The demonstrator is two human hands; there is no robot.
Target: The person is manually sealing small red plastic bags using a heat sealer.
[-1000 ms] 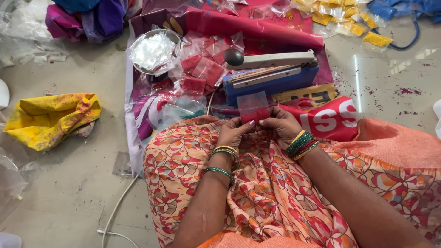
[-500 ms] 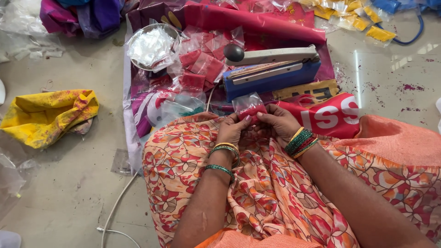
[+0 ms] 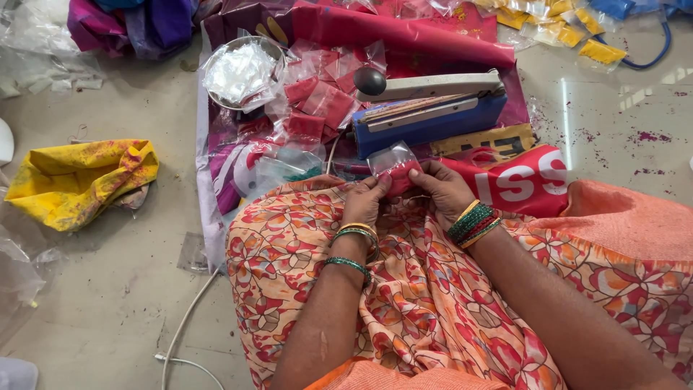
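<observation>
Both hands hold one small clear plastic pouch with red powder in its lower half, above my lap. My left hand pinches its left side and my right hand grips its right side. Bangles circle both wrists. Just beyond the pouch sits a blue heat sealer with a white arm and a black knob, its arm lowered. A pile of filled red pouches lies left of the sealer.
A steel bowl holding clear bags stands at the back left. A yellow stained cloth lies on the floor to the left. A white cable runs along the floor. Yellow packets lie at the far right.
The camera view has drifted slightly. My hands stay together on the pouch, shifting it a little upward toward the sealer.
</observation>
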